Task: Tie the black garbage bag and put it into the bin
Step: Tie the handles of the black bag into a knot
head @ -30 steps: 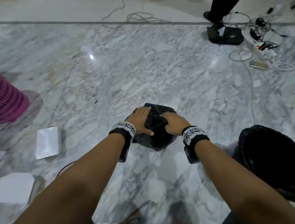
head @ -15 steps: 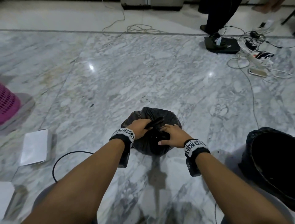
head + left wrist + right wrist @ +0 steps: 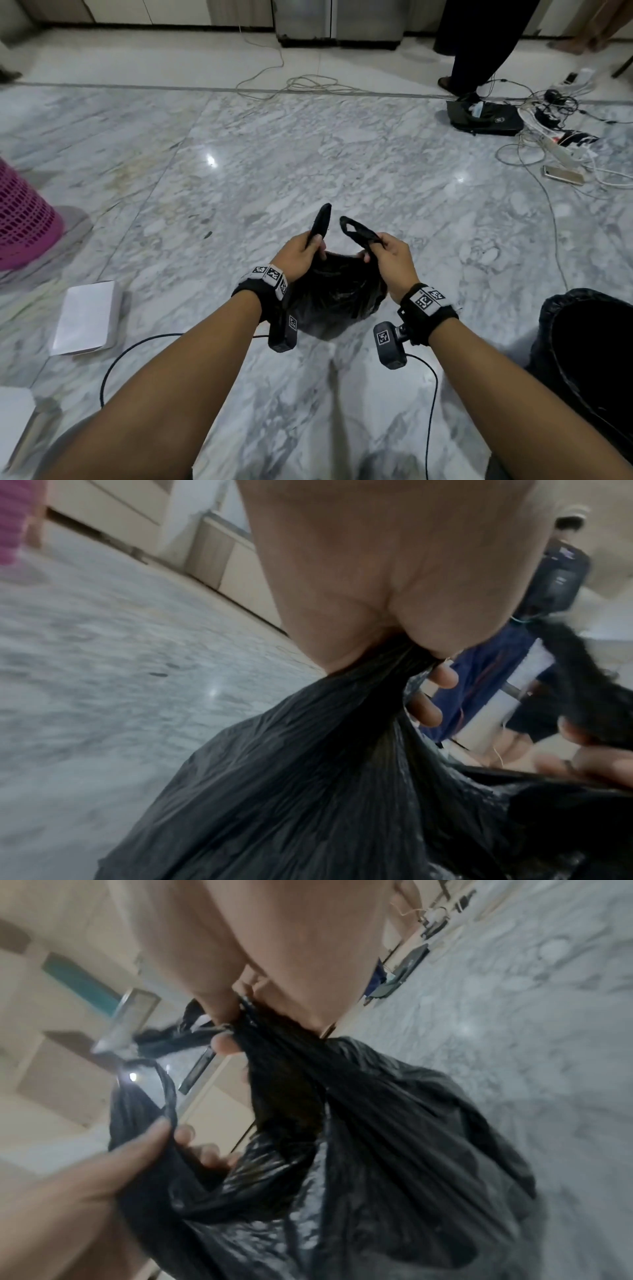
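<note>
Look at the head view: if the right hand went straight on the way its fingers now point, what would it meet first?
Probably the left hand. The right hand grips one handle of the black garbage bag, pointing left across the bag's open mouth; the other handle and the left hand lie next. Depth is unclear.

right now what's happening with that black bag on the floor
A person is getting ready to tie a black plastic garbage bag over the grey marble floor. The left hand holds one gathered handle, the right hand holds the other, and the two handles stick up apart, not yet crossed or knotted. The black-lined bin stands at the person's right, waiting for the bag.
</note>
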